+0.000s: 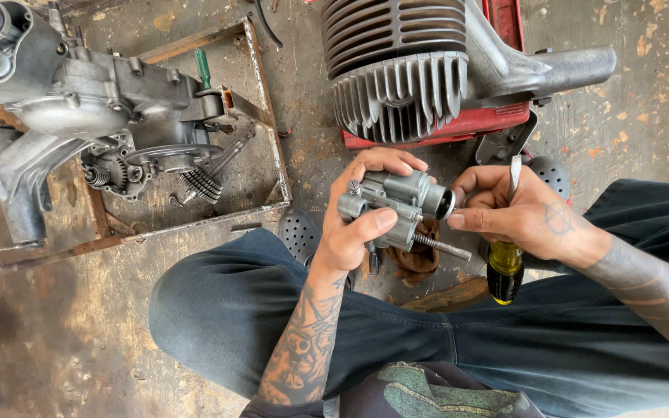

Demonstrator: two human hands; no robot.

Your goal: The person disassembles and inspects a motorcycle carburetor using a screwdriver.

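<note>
Carburetor (396, 209) clamped in left hand (350, 232); right hand (520, 217), gripping a screwdriver (505, 267), steadies its mouth; a firm, level hold seems wise.

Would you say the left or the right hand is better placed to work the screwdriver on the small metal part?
Probably the right hand: it holds the screwdriver, while the left hand grips the metal part.

Honestly nothing of that sort here: no packages, no labels, no signs, no screens anywhere in the shot.
</note>
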